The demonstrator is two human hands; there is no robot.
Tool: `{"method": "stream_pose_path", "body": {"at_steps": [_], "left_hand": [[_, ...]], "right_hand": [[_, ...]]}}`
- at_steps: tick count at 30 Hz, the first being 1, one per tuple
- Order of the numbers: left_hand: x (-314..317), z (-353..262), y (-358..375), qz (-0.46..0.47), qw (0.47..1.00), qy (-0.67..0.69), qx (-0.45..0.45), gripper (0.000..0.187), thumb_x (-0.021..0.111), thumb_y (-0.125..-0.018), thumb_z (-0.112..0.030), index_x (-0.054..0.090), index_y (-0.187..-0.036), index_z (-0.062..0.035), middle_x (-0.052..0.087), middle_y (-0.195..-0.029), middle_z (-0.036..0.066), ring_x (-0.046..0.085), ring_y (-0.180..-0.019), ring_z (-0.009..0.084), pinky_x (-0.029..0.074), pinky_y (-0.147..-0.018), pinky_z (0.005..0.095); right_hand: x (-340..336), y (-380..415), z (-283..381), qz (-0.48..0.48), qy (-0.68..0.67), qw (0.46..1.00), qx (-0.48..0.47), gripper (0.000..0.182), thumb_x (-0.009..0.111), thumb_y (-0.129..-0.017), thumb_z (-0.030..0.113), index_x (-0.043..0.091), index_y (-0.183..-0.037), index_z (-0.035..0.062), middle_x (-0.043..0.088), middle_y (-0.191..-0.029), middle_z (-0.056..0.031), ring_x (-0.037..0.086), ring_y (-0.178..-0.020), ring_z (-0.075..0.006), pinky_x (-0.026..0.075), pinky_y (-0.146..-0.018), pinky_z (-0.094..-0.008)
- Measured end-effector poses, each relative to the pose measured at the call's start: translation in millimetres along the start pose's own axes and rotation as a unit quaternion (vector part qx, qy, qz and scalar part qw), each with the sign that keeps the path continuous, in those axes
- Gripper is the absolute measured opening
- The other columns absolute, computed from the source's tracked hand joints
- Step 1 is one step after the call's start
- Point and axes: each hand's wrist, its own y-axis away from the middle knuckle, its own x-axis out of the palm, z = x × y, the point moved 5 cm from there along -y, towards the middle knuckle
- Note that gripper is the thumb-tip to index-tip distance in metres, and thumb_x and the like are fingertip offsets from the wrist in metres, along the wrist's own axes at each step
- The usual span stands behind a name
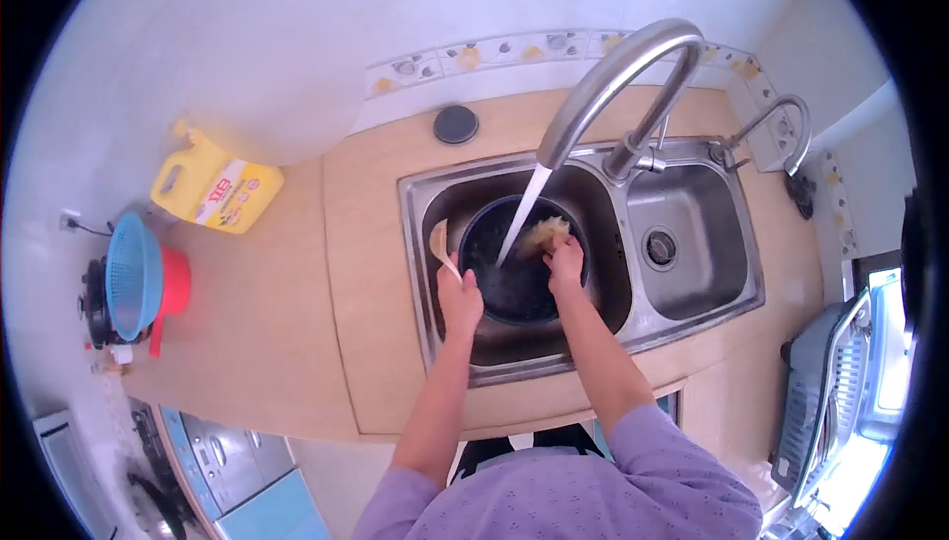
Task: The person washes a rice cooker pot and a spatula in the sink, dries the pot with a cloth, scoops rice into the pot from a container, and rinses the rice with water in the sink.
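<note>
- My left grip is closed around the handle of a spoon, its tan bowl pointing away from me.
- The spoon is over the left side of the left basin, beside the pot.
- My right grip pinches a yellowish wad, whether sponge or cloth I cannot tell, over the pot's right side.
- The dark, round pot sits inside the left basin; I cannot tell whether the wad touches it.
- Water runs from the big tap down into the pot, between my two grips.
- The right basin has a round drain, and a smaller tap stands near its far right corner.
- A dark disc lies near the back edge of the surface, behind the left basin.
- Toward the surface's far left corner stands a yellow jug.
- By the left edge, a blue colander leans on its side against a red container.
</note>
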Motion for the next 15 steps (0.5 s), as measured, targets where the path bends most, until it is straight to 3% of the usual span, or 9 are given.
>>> {"method": "stream_pose_path", "body": {"at_steps": [3, 5, 7, 10, 12, 13, 14, 15], "left_hand": [[1, -20, -9, -0.007, 0.994, -0.109, -0.032, 0.037, 0.053, -0.084, -0.006, 0.050, -0.120, 0.0009, 0.052, -0.119, 0.020, 0.050, -0.112, 0.0335, 0.039, -0.094, 0.0375], [-5, -14, -22, -0.010, 0.993, -0.064, -0.095, 0.032, 0.053, -0.084, -0.006, 0.054, -0.116, 0.0019, 0.056, -0.116, 0.018, 0.053, -0.109, 0.0315, 0.041, -0.092, 0.0361], [0, -4, -27, -0.051, 0.991, -0.123, 0.026, 0.024, 0.055, -0.080, -0.002, 0.059, -0.104, 0.0016, 0.058, -0.099, 0.016, 0.056, -0.096, 0.0338, 0.044, -0.083, 0.0396], [11, -9, -30, -0.065, 0.976, -0.185, 0.093, 0.020, 0.057, -0.077, 0.000, 0.059, -0.096, 0.0014, 0.056, -0.090, 0.017, 0.055, -0.088, 0.0364, 0.044, -0.078, 0.0418], [10, -14, -33, -0.070, 0.975, -0.193, 0.090, 0.016, 0.058, -0.076, 0.000, 0.057, -0.092, 0.0017, 0.055, -0.088, 0.017, 0.055, -0.086, 0.0373, 0.044, -0.077, 0.0413], [9, -17, -33, -0.073, 0.974, -0.198, 0.088, 0.015, 0.059, -0.075, 0.000, 0.056, -0.090, 0.0018, 0.055, -0.086, 0.018, 0.055, -0.084, 0.0378, 0.044, -0.076, 0.0410], [10, -17, -33, -0.082, 0.972, -0.195, 0.105, 0.015, 0.059, -0.074, 0.001, 0.055, -0.089, 0.0007, 0.054, -0.088, 0.017, 0.055, -0.084, 0.0378, 0.045, -0.074, 0.0419], [12, -14, -34, -0.091, 0.969, -0.193, 0.122, 0.016, 0.059, -0.073, 0.001, 0.055, -0.089, -0.0004, 0.053, -0.091, 0.016, 0.055, -0.085, 0.0379, 0.045, -0.073, 0.0428]], "right_hand": [[31, -15, -5, -0.046, -0.230, 0.972, -0.015, 0.019, 0.048, -0.088, 0.017, 0.051, -0.102, 0.0042, 0.058, -0.094, -0.0063, 0.056, -0.094, -0.0209, 0.049, -0.078, -0.0362], [59, -50, -31, 0.005, -0.296, 0.955, -0.008, 0.020, 0.049, -0.087, 0.018, 0.053, -0.101, 0.0035, 0.058, -0.093, -0.0078, 0.059, -0.086, -0.0233, 0.051, -0.072, -0.0367], [87, -47, -50, 0.111, -0.281, 0.953, 0.013, 0.020, 0.049, -0.088, 0.020, 0.055, -0.099, 0.0050, 0.058, -0.091, -0.0070, 0.058, -0.081, -0.0218, 0.049, -0.066, -0.0336], [95, -28, -97, 0.177, -0.004, 0.984, 0.007, 0.023, 0.047, -0.089, 0.022, 0.056, -0.103, 0.0056, 0.058, -0.091, -0.0072, 0.055, -0.080, -0.0182, 0.045, -0.066, -0.0311], [81, 7, -92, 0.217, 0.185, 0.959, 0.009, 0.031, 0.046, -0.089, 0.022, 0.054, -0.112, 0.0028, 0.060, -0.093, -0.0100, 0.052, -0.081, -0.0187, 0.043, -0.069, -0.0313], [77, 13, -102, 0.319, 0.207, 0.925, -0.015, 0.032, 0.046, -0.088, 0.023, 0.054, -0.111, 0.0026, 0.060, -0.092, -0.0106, 0.052, -0.079, -0.0180, 0.043, -0.070, -0.0325], [62, 16, -111, 0.362, 0.303, 0.880, -0.050, 0.031, 0.046, -0.088, 0.023, 0.054, -0.108, 0.0015, 0.062, -0.096, -0.0167, 0.058, -0.083, -0.0260, 0.045, -0.072, -0.0385], [54, 60, -55, 0.383, 0.521, 0.755, -0.105, 0.029, 0.044, -0.089, 0.021, 0.050, -0.106, -0.0014, 0.059, -0.103, -0.0209, 0.057, -0.097, -0.0301, 0.041, -0.085, -0.0398]]}}
